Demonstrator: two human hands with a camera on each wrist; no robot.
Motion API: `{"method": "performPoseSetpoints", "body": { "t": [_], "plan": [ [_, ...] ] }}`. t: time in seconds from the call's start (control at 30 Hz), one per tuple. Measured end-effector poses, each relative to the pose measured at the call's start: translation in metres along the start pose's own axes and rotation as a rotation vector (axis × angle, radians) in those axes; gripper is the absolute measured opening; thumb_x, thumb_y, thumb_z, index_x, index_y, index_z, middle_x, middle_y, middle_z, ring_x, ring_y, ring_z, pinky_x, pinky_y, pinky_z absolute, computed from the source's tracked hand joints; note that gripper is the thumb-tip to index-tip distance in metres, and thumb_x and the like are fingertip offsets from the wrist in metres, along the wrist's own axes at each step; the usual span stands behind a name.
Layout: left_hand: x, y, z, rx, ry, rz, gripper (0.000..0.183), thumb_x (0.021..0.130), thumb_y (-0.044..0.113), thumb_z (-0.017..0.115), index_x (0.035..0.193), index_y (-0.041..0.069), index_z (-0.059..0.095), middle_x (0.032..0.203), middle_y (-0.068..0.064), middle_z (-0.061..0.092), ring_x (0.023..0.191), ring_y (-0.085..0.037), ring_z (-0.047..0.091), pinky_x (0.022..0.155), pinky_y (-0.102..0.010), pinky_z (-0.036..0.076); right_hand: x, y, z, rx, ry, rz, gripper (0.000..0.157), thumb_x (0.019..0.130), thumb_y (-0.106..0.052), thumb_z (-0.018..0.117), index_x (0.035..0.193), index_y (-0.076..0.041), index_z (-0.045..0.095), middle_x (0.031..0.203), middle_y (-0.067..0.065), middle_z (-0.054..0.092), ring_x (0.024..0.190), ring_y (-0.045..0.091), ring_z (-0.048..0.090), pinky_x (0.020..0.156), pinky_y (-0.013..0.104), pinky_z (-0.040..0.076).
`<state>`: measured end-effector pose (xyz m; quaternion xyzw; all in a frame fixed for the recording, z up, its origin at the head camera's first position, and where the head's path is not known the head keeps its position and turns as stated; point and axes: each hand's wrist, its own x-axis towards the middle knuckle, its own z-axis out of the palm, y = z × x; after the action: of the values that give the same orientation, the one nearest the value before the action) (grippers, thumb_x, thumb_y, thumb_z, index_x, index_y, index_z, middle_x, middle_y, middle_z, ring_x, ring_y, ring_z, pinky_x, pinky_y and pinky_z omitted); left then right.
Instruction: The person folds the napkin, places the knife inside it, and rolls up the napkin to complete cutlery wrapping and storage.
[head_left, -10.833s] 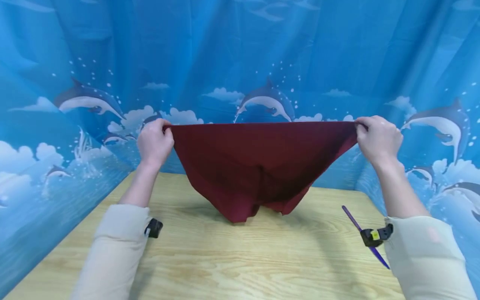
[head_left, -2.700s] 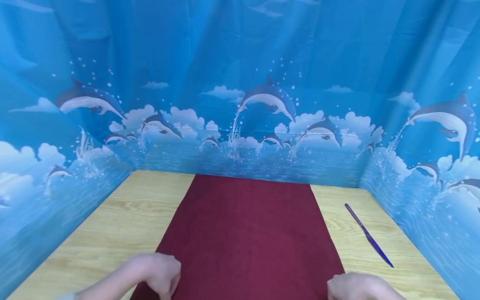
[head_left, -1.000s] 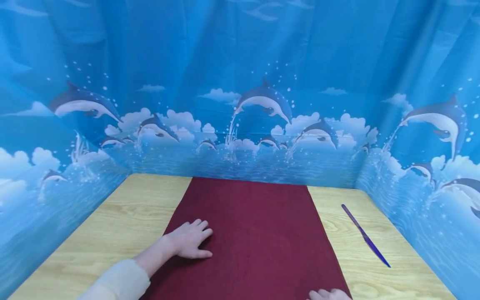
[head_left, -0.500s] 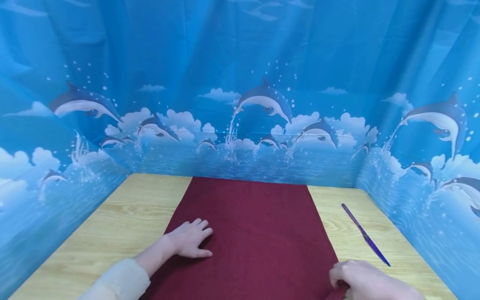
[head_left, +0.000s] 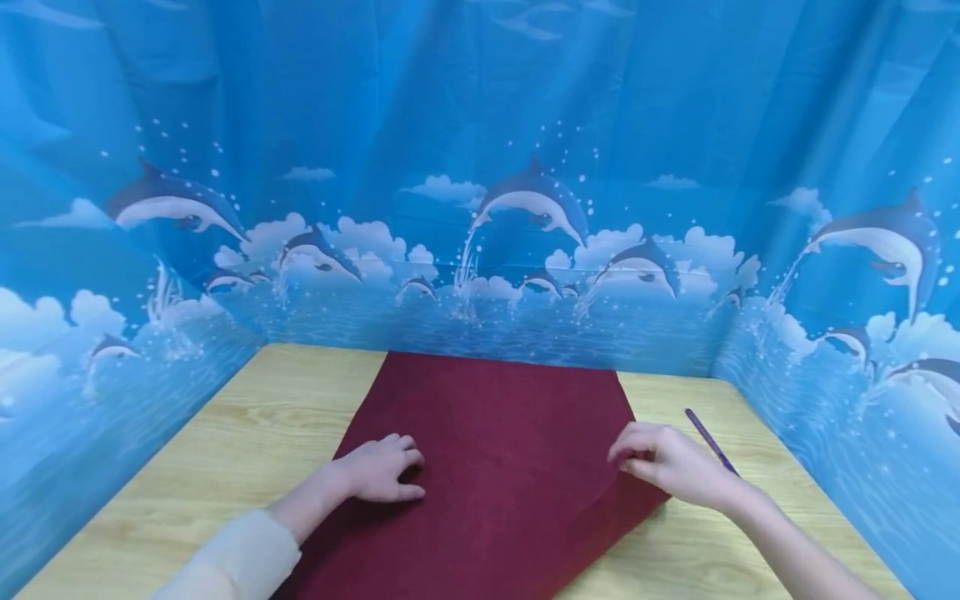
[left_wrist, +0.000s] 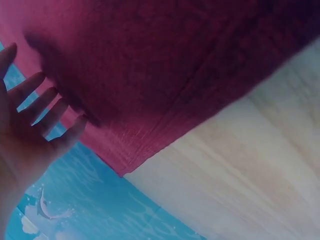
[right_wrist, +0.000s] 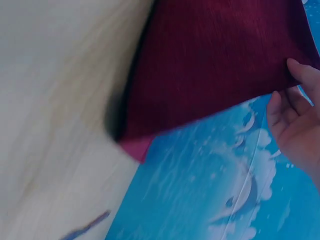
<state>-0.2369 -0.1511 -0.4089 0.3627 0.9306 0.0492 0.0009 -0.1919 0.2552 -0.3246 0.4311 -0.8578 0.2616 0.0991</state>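
A dark red cloth (head_left: pixel 480 417) lies spread over the table, with its near right part lifted and turned inward. My right hand (head_left: pixel 667 462) pinches the lifted corner between thumb and fingers above the cloth's right side; the right wrist view shows the raised cloth (right_wrist: pixel 210 60) hanging from that hand (right_wrist: pixel 300 125). On the cloth's left side is my left hand (head_left: pixel 375 469), its fingers spread and relaxed. In the left wrist view this left hand (left_wrist: pixel 22 130) has its fingers extended beside the cloth (left_wrist: pixel 150 60), casting a shadow on it.
A purple knife-shaped tool (head_left: pixel 708 437) lies on the wooden table (head_left: pixel 277 417) to the right, partly hidden behind my right hand. A blue curtain with dolphins (head_left: pixel 375 125) surrounds the table's back and sides.
The cloth, earlier held up by both hands, now lies on the table. My right hand has carried its near right corner up and inward; the left hand has stayed on the left side lately.
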Motion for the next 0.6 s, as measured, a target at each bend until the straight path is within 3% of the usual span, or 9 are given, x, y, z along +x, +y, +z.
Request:
{"method": "performPoseSetpoints", "body": {
  "t": [0.17, 0.3, 0.43, 0.6],
  "plan": [
    [0.003, -0.004, -0.005, -0.137, -0.028, -0.05, 0.022, 0.087, 0.031, 0.062, 0.096, 0.011, 0.066, 0.09, 0.005, 0.051, 0.087, -0.014, 0.05, 0.074, -0.031, 0.044, 0.042, -0.005, 0.011, -0.047, 0.03, 0.104, 0.015, 0.079, 0.002, 0.067, 0.088, -0.011, 0.07, 0.084, -0.004, 0.064, 0.077, 0.007, 0.057, 0.065, 0.025, 0.048],
    [0.008, -0.011, -0.01, -0.332, -0.026, -0.081, 0.017, 0.09, 0.024, 0.059, 0.096, 0.009, 0.067, 0.089, 0.006, 0.058, 0.083, -0.011, 0.054, 0.072, -0.031, 0.045, 0.068, -0.012, 0.021, -0.08, 0.078, 0.182, 0.011, 0.079, -0.003, 0.07, 0.089, -0.008, 0.07, 0.085, -0.001, 0.066, 0.075, 0.01, 0.058, 0.065, 0.026, 0.048],
    [0.015, -0.016, -0.025, -0.506, 0.056, -0.145, 0.022, 0.091, 0.022, 0.057, 0.1, 0.005, 0.067, 0.093, 0.001, 0.064, 0.087, -0.014, 0.057, 0.074, -0.033, 0.046, 0.089, -0.018, 0.034, -0.076, 0.114, 0.186, 0.014, 0.08, -0.005, 0.07, 0.093, -0.007, 0.071, 0.088, -0.001, 0.067, 0.077, 0.012, 0.06, 0.066, 0.026, 0.049],
    [0.031, -0.002, -0.053, -0.549, 0.229, -0.206, 0.02, 0.091, 0.023, 0.058, 0.102, 0.009, 0.068, 0.095, 0.003, 0.065, 0.09, -0.013, 0.058, 0.078, -0.033, 0.047, 0.106, -0.02, 0.051, -0.058, 0.203, 0.131, 0.013, 0.078, -0.002, 0.071, 0.091, -0.005, 0.073, 0.086, 0.0, 0.065, 0.078, 0.013, 0.061, 0.066, 0.024, 0.049]
  ]
}}
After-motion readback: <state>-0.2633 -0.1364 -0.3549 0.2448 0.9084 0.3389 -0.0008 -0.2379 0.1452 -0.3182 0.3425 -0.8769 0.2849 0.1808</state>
